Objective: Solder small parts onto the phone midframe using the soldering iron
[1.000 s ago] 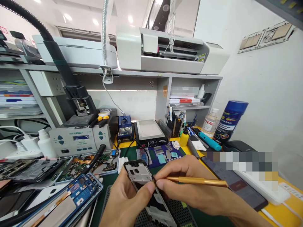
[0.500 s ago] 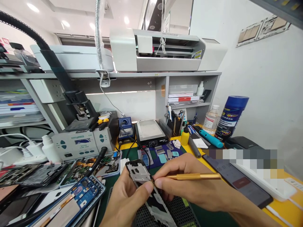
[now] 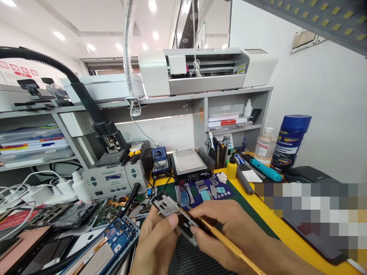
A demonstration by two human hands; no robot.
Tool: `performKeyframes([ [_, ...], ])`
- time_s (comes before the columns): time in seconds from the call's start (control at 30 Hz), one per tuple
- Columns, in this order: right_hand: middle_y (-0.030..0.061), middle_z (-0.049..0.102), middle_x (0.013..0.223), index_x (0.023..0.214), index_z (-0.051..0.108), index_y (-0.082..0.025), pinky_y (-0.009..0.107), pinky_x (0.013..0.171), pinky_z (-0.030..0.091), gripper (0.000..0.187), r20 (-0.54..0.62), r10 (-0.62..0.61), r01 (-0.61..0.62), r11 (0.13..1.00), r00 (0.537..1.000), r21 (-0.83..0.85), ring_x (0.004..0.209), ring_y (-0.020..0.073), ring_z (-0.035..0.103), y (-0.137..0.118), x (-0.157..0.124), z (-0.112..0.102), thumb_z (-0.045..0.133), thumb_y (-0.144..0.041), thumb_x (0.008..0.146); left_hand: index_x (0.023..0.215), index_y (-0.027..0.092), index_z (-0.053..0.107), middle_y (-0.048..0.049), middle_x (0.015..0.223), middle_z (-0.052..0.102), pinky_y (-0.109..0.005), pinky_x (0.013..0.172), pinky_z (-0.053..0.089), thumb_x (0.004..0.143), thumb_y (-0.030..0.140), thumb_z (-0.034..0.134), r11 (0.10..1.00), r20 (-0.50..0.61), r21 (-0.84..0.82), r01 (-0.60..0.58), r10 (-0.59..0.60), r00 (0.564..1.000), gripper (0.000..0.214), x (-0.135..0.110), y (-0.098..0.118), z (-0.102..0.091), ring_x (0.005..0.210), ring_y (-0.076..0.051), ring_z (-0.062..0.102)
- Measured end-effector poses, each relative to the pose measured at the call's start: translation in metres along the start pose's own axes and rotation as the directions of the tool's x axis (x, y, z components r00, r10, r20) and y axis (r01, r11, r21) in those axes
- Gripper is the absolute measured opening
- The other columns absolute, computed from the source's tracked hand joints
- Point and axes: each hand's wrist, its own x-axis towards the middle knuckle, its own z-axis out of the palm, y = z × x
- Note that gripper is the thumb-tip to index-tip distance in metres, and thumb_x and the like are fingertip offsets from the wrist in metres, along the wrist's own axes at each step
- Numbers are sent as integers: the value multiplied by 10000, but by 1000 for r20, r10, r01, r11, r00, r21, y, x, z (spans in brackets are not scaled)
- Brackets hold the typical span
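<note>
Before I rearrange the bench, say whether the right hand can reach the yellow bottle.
Probably yes: nothing tall stands between the right hand and the yellow bottle, though that hand holds a golden tool.

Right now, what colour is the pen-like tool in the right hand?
The tool is gold, clearest in the head view.

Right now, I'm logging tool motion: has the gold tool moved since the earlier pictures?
Yes: against the yellow bottle, the gold tool has swung, its rear part now farther below.

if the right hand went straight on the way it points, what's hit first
The right hand would most likely meet the phone frame first, then perhaps the left hand holding it; depth is unclear.
</note>
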Motion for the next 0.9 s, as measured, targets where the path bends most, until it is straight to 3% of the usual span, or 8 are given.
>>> performKeyframes([
  [0.1, 31, 693, 772, 980, 735, -151, 249, 610, 474, 201, -107, -186, 170, 975, 977, -146, 646, 147, 615, 7, -1, 6, 596, -44, 884, 943, 194, 751, -74, 933, 744, -370, 837, 589, 671, 316, 900, 997, 28, 19, -72, 71, 997, 334, 0, -3, -1, 937, -258, 698],
  [0.27, 58, 676, 804, 1038, 724, -135, 262, 591, 494, 222, -139, -329, 275, 910, 934, -310, 668, 164, 626, 5, -3, 6, 594, -19, 900, 1071, 226, 714, -84, 1010, 767, -419, 942, 554, 650, 324, 948, 988, 47, 55, -144, 142, 989, 492, 2, -10, -3, 1004, -274, 709],
  [0.57, 77, 679, 768, 1039, 734, -95, 250, 522, 486, 245, -177, -434, 336, 849, 883, -408, 608, 154, 604, 3, -1, 9, 620, 15, 853, 1140, 245, 685, -72, 1067, 758, -457, 1034, 507, 690, 309, 938, 995, 64, 52, -82, 79, 995, 520, -3, -9, -1, 1054, -275, 704],
  [0.9, 75, 683, 765, 1022, 740, -102, 262, 539, 498, 232, -173, -445, 329, 827, 879, -456, 618, 161, 614, 0, -1, 8, 614, 3, 858, 1162, 222, 724, -106, 1126, 767, -516, 1078, 493, 707, 343, 921, 997, 108, 28, -72, 69, 992, 510, -1, -12, -8, 1133, -326, 689],
])
